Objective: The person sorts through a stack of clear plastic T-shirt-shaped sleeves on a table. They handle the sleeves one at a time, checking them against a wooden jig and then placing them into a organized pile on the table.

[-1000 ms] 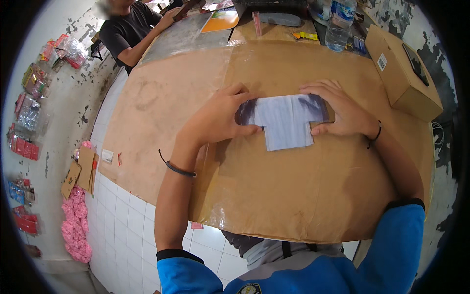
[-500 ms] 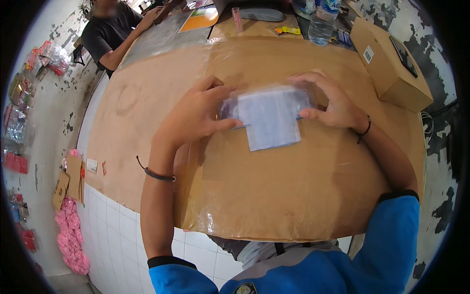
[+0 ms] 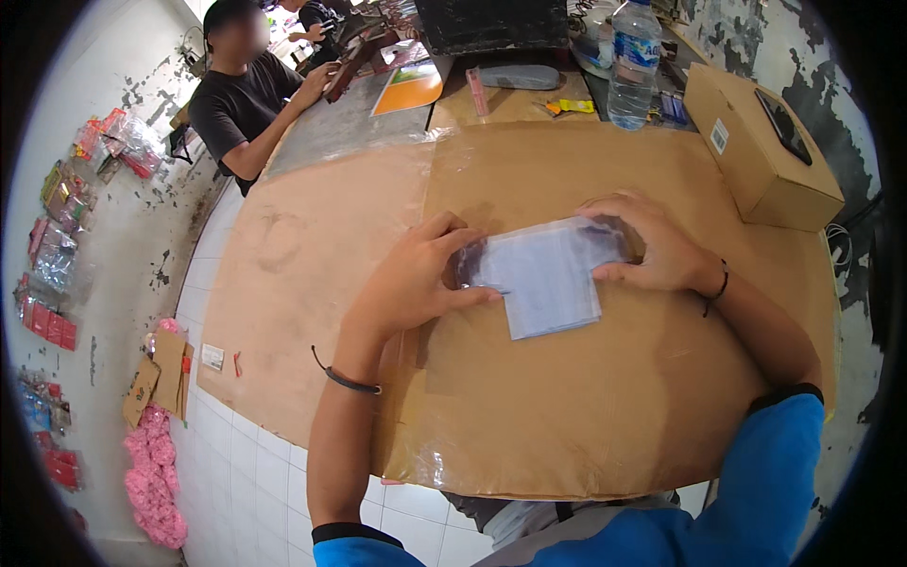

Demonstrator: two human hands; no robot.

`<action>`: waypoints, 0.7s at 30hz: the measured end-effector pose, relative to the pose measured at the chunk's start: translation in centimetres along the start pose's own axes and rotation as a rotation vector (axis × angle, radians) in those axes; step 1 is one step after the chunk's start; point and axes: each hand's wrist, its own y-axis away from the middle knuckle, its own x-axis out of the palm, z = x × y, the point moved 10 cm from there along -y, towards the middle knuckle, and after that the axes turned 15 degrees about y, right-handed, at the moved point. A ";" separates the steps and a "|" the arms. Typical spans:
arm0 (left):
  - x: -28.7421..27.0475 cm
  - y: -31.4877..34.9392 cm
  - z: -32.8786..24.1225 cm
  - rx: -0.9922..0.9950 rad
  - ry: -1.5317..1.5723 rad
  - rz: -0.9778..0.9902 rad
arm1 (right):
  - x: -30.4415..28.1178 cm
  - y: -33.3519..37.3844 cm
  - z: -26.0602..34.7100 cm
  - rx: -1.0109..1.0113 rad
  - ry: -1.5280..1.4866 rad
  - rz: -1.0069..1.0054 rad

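Gripping the plastic stack (image 3: 552, 276) to the left of the cardboard box (image 3: 756, 165), and nearer than it, with left hand (image 3: 416, 276) and right hand (image 3: 654, 248); keeping fingers partly open, curled around both ends. Tilting it slightly more than one second ago, so probably only adjusting.

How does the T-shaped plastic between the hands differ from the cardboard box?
The plastic is pale blue; the box is brown. The plastic looks flat; the box is bulky and larger. The left hand and right hand hold the plastic; the box stands untouched, a phone on top. Both have straight edges.
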 end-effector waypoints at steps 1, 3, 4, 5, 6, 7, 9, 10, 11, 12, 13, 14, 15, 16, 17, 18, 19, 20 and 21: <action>-0.1 0.0 0.1 -0.018 0.012 -0.003 | -0.1 -0.1 0.0 -0.003 0.001 -0.021; -0.6 0.2 -0.1 0.006 -0.013 -0.019 | -0.6 -0.1 0.2 -0.006 0.005 -0.057; -0.7 0.2 -0.1 0.017 -0.023 -0.027 | -0.7 -0.1 0.2 -0.009 -0.009 -0.064; -0.8 0.2 0.0 -0.005 -0.023 -0.016 | -0.7 -0.1 0.2 -0.012 -0.022 -0.071; -0.7 0.1 0.1 -0.028 -0.014 -0.008 | -0.8 0.0 0.1 -0.013 -0.031 -0.069; -0.5 0.0 0.3 -0.050 -0.005 0.000 | -0.8 0.0 -0.1 -0.011 -0.044 -0.073; -0.7 -0.1 -0.1 0.002 0.001 -0.023 | -0.8 0.1 -0.3 -0.008 -0.068 -0.080; -0.9 -0.1 -0.3 0.027 0.004 -0.035 | -0.9 0.1 -0.1 -0.026 -0.062 -0.094; -1.0 -0.2 -0.2 0.020 -0.022 -0.019 | -1.1 -0.1 0.1 -0.044 -0.056 -0.108; -1.1 -0.2 0.2 0.008 -0.043 -0.004 | -1.0 -0.2 0.3 -0.063 -0.053 -0.114; -0.6 0.3 0.7 -0.020 -0.037 -0.001 | -0.8 0.0 0.0 -0.032 -0.071 -0.111; -0.7 0.1 1.0 -0.018 -0.033 0.008 | -0.6 0.0 -0.2 -0.002 -0.088 -0.105; -0.5 -0.4 1.4 -0.021 -0.011 0.016 | -0.2 0.5 -0.6 0.034 -0.103 -0.083; 0.0 -0.3 1.8 -0.020 0.000 0.020 | 0.2 0.7 -0.5 0.017 -0.136 -0.074; 0.6 -0.2 1.4 0.031 -0.007 -0.007 | 0.3 0.7 -0.7 -0.004 -0.158 -0.083; 0.4 -0.2 0.9 0.088 -0.032 -0.025 | 0.2 0.4 -0.6 -0.025 -0.185 -0.112; 0.4 0.1 0.4 0.145 -0.058 -0.044 | 0.4 0.2 -0.4 -0.046 -0.129 -0.090; 0.8 0.3 0.6 0.121 -0.033 -0.035 | 0.5 0.0 -0.1 -0.067 -0.072 -0.068; 0.6 0.1 0.6 0.105 -0.029 -0.021 | 0.3 -0.4 0.3 -0.094 -0.015 -0.068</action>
